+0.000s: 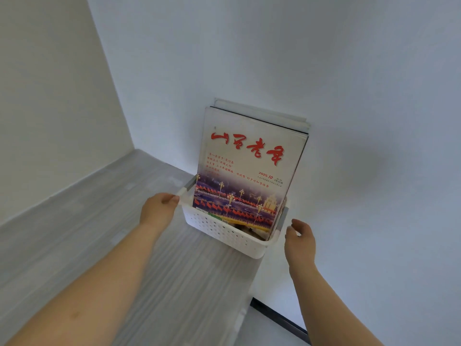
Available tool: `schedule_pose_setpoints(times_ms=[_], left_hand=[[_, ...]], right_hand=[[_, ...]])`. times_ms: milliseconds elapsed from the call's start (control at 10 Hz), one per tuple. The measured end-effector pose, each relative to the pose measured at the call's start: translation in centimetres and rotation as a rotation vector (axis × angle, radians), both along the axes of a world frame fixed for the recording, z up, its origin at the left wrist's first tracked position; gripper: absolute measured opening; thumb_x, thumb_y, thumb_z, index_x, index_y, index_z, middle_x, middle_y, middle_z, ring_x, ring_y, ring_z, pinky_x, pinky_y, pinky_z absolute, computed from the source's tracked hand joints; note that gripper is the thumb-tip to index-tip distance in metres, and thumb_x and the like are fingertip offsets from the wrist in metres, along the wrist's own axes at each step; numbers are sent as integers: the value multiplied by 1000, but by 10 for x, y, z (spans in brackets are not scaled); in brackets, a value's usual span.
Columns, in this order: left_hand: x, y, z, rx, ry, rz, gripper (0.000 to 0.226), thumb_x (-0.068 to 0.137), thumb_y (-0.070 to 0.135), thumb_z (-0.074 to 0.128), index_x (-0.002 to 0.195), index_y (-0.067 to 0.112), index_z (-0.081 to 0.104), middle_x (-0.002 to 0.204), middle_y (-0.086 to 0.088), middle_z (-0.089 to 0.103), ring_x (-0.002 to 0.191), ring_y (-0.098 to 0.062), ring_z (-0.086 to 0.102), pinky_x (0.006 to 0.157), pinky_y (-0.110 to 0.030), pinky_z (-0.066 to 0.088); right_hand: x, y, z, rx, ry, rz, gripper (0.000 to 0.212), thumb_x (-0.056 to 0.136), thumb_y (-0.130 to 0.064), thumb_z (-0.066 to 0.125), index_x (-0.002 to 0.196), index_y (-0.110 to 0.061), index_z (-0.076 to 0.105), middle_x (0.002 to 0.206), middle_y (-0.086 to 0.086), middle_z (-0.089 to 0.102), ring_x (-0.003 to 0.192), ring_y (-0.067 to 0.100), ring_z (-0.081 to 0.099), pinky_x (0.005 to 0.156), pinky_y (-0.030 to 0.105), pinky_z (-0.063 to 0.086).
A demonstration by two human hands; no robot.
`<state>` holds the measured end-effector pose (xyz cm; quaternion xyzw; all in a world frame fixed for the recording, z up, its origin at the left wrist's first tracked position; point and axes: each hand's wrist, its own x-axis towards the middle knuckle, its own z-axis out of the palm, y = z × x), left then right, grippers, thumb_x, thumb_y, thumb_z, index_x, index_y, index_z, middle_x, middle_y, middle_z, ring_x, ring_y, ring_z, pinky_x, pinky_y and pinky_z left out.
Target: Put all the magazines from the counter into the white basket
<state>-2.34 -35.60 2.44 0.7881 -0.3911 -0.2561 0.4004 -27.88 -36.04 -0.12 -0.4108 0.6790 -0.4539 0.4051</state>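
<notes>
A white perforated basket (pixel 224 231) stands on the grey counter (pixel 112 221) at its right end, close to the wall. Several magazines stand upright in it, leaning back on the wall. The front magazine (pixel 249 156) has a pale cover with red brush lettering and a night street photo. My left hand (pixel 157 208) is at the basket's left end, its fingers curled onto the rim by the grey handle (pixel 189 183). My right hand (pixel 300 239) hovers just right of the basket's other grey handle (pixel 283 218), fingers loosely bent and holding nothing.
White walls meet in a corner at the back left of the counter. The counter's right edge drops off just below the basket, with a dark strip (pixel 279 318) lower down. The long counter surface stretches left and toward me.
</notes>
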Motion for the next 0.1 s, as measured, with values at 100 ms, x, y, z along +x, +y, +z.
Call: schedule_pose_setpoints(times_ms=[100], left_hand=[[15, 35, 9, -2, -23, 18, 28, 88, 15, 51, 108, -2, 61, 116, -22, 63, 109, -35, 56, 94, -38, 40]], right_hand=[[-6, 12, 18, 1, 74, 2, 31, 89, -3, 37, 115, -7, 51, 123, 14, 55, 96, 22, 51, 82, 33, 41]])
